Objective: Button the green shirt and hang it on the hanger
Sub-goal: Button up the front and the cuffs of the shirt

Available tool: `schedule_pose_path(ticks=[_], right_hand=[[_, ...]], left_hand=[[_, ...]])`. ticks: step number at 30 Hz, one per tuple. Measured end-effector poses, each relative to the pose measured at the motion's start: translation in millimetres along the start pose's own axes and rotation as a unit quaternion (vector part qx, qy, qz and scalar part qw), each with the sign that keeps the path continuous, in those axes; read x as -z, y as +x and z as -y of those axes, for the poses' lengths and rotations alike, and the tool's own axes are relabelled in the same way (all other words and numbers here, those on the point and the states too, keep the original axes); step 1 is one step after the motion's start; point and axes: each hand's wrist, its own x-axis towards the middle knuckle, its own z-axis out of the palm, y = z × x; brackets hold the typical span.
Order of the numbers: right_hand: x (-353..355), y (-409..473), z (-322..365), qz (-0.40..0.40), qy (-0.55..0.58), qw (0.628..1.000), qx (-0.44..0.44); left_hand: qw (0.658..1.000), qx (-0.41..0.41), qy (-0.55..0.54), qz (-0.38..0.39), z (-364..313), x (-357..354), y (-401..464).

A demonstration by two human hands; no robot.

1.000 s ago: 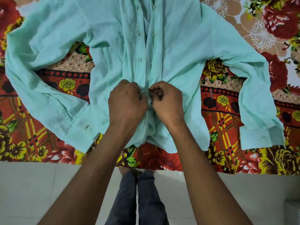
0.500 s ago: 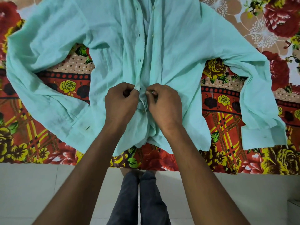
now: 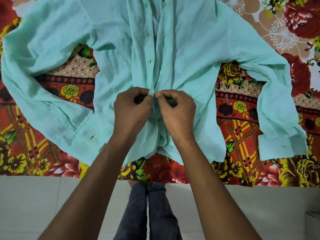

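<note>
Now we pinch the pale green cotton shirt's [image 3: 199,54] front edges together near the flowered bedsheet's [image 3: 242,132] near edge, left hand [image 3: 132,110] and right hand [image 3: 176,111] both curled tight.

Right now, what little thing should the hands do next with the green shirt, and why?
Probably push the button through its hole. The left hand and right hand pinch the two front edges of the green shirt together there, while the buttons and buttonholes farther up lie apart.
</note>
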Motion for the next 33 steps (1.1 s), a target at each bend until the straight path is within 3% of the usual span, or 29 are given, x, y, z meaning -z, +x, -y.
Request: schedule_pose_path(ticks=[6,11,15,28,30,33], right_hand=[[3,2,1,0.032,0.076,0.995,-0.064],[9,2,5,0.080,0.076,0.993,-0.052],[9,-1,6,0.081,0.034,0.996,-0.008],[2,-5,11,0.026,-0.034,0.999,-0.001],[4,-2,10,0.062,-0.063,0.996,-0.012],[12,13,12,0.118,-0.100,0.988,-0.016]], left_hand=[[0.999,-0.024,0.000,0.025,-2,5,2],[0.999,-0.026,0.017,0.020,-1,8,7],[0.999,-0.020,0.029,0.025,-1,9,7],[0.997,0.035,-0.022,0.068,-8,11,12],[0.996,0.051,-0.031,0.071,-6,11,11],[0.997,0.011,0.054,0.046,-2,10,14]])
